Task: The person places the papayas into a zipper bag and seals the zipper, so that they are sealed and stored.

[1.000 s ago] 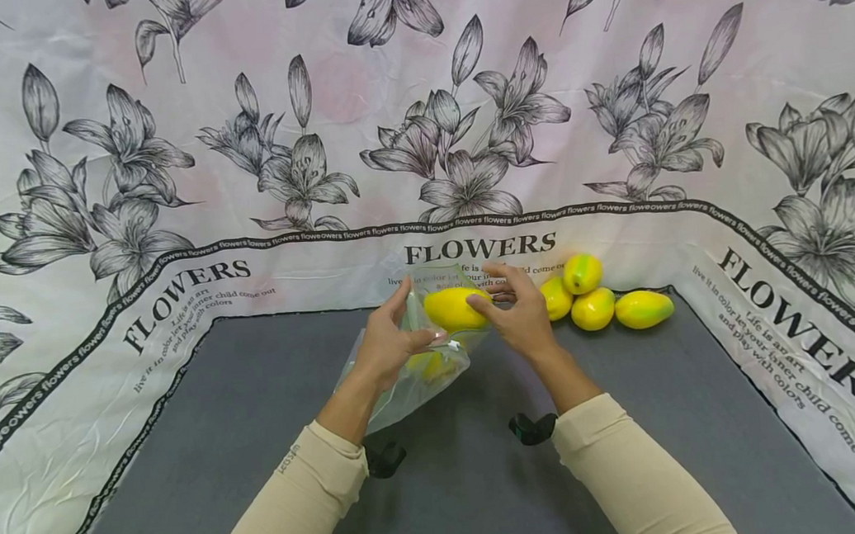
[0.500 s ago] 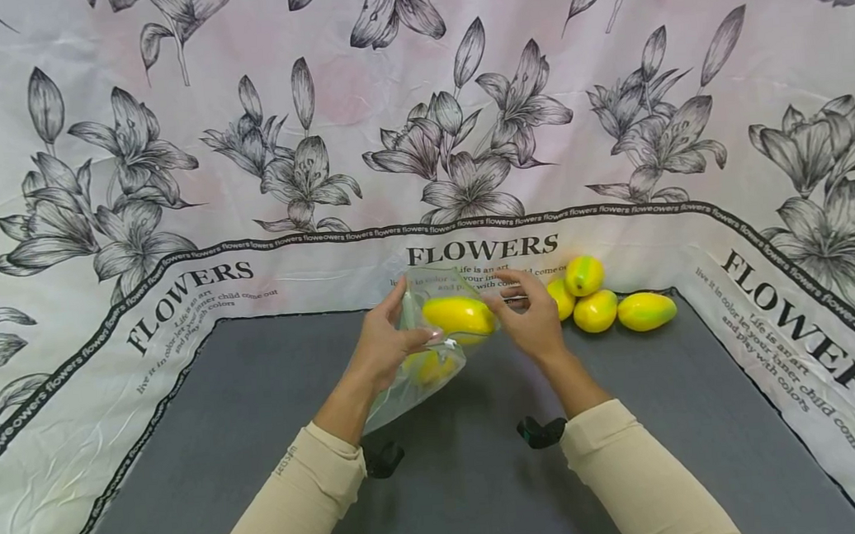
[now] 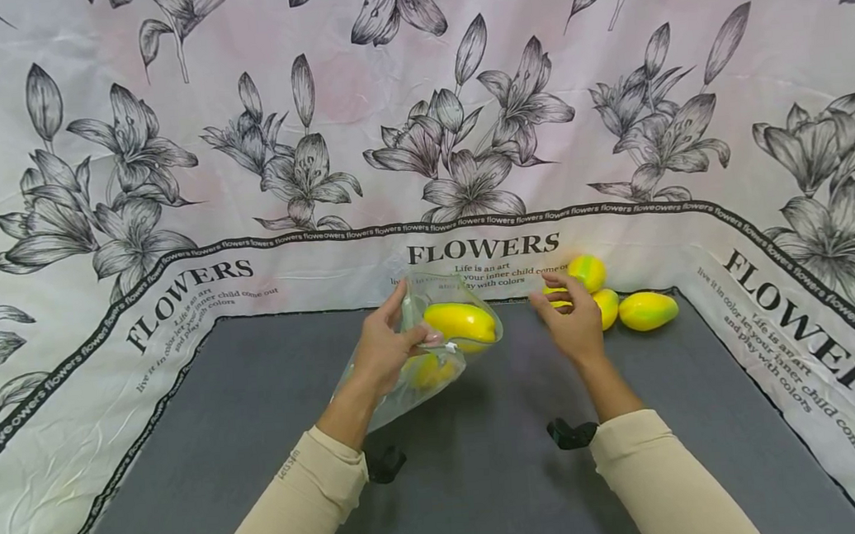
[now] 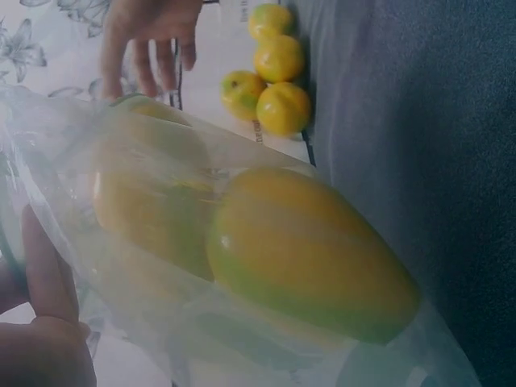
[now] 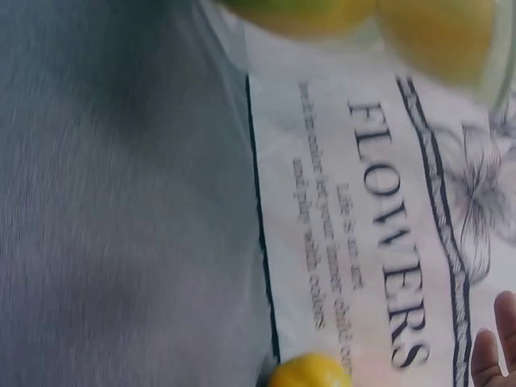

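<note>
My left hand pinches the rim of a clear plastic zip bag, its white slider near the thumb. Inside the bag one yellow mango lies near the mouth, and another mango shows through the film lower down. The left wrist view has the bagged mango up close, its underside green. My right hand, holding nothing, has its fingers loosely bent in front of the loose mangoes. In the left wrist view that right hand hangs with its fingers apart.
Several loose yellow-green mangoes sit at the back right of the grey table, one mango a little apart. A white flower-printed cloth rises behind the table and along its sides. Black wrist mounts hang under both wrists.
My right hand has let go of the mango at the bag's mouth and moved right toward the loose mangoes. That mango now rests inside the bag. The left hand has barely moved.
</note>
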The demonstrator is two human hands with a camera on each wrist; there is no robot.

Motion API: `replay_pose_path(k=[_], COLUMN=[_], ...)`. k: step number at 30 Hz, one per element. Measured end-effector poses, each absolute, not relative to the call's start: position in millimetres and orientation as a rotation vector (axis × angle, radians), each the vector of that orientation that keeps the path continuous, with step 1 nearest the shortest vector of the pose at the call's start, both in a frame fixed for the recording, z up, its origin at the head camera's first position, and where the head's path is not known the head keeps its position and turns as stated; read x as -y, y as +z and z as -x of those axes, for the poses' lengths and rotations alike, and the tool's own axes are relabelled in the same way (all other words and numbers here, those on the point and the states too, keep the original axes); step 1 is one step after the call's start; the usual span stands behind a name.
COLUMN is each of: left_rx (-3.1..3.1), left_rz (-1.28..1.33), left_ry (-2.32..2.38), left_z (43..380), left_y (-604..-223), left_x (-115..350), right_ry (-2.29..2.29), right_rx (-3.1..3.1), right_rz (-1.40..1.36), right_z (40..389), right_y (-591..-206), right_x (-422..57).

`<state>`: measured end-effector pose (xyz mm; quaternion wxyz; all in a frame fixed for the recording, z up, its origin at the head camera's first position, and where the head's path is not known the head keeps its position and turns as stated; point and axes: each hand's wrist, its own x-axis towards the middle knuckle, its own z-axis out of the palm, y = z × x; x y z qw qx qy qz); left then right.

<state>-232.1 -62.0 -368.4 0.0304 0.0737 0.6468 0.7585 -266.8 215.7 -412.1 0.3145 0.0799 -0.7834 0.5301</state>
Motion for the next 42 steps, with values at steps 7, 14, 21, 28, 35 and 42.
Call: replay_pose_path(k=[7,14,21,28,35,42], left_rx=[-1.974,-1.963,-1.958,-1.934,-1.9,-1.886], left_rz=[-0.225,-0.219,-0.211,-0.239,-0.248,-0.248], left_ry=[2.351,2.352,2.354,2.358,2.375,2.39], left_z=[231.6,231.5,231.5,231.6,230.3,232.0], left_y=[-370.2,-370.8,-370.6,-370.1,-369.1,-369.4], left_x=[65.1,66.3,68.9,68.9,67.8,65.4], right_ry=[1.344,1.235,1.181,1.239,1.232,1.256], right_rx=[2.016,2.055,2.089,2.132,2.287,2.433], right_rz=[-0.012,0.21,0.325,0.393,0.533,0.581], right_z=[271.4,275.1,274.6,274.6,278.7,280.3], right_y=[-425.7,-436.1,-440.2,-447.5,-454.7,-462.5], right_x=[-248.0,-284.0,-313.9,-343.4,-373.7,-391.1])
